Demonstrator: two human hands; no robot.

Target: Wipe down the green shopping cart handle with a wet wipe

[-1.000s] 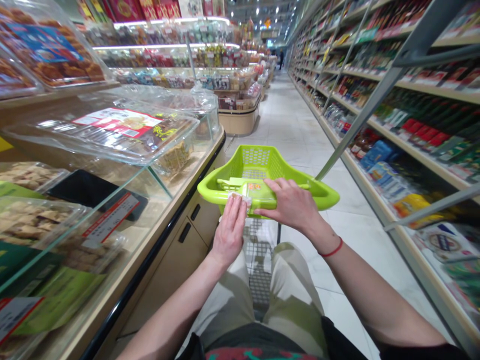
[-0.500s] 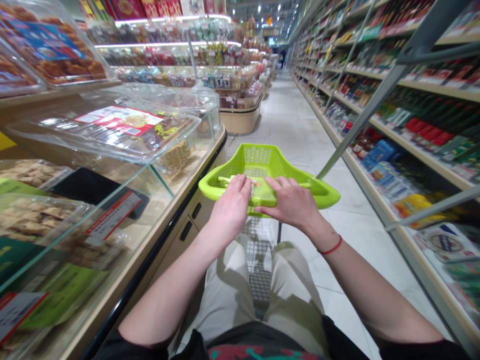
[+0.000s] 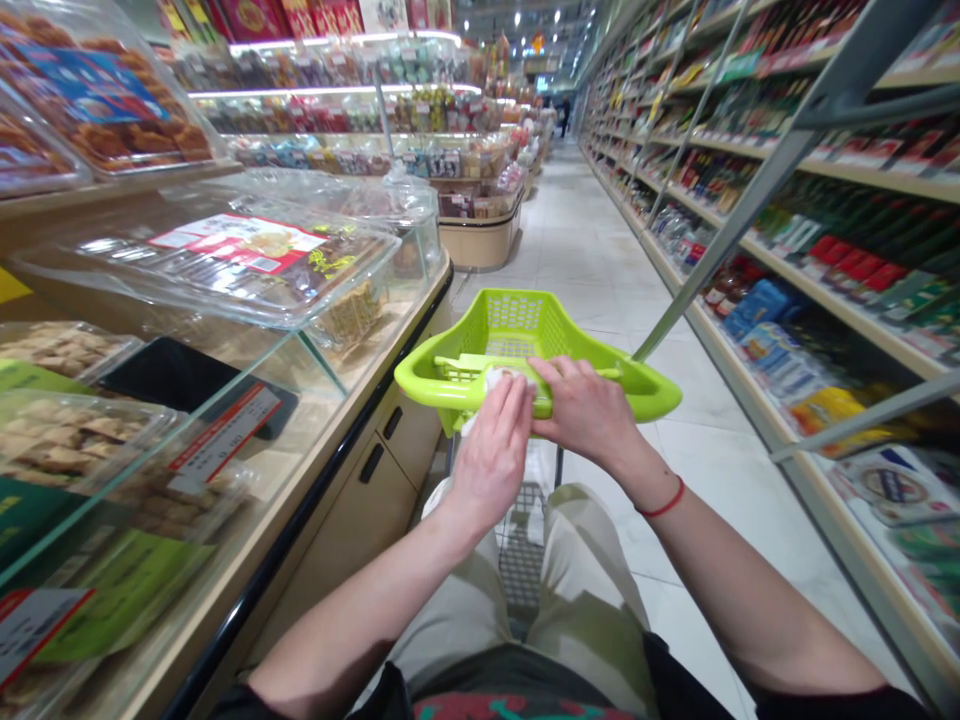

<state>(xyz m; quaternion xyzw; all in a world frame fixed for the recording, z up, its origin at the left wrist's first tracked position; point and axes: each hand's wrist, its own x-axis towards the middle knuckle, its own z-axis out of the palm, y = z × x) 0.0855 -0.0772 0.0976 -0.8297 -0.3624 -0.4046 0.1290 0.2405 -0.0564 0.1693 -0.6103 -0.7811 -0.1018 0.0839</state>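
From here, the left hand (image 3: 491, 465), fingers together and nearly straight, presses a white wipe (image 3: 495, 376) against the green cart handle (image 3: 542, 400). The right hand (image 3: 592, 408), partly closed, grips the handle just beside the left fingertips; the green basket (image 3: 420, 384) extends forward of both hands, the display counter (image 3: 352, 540) leftward.

Cart (image 3: 459, 394): lime green, glossy, upright, perforated walls
Handle (image 3: 543, 398): same green, smooth, broad in the middle, on the cart's near side
Tissue (image 3: 495, 377): white, crumpled, against the handle, left of its middle, partly hidden
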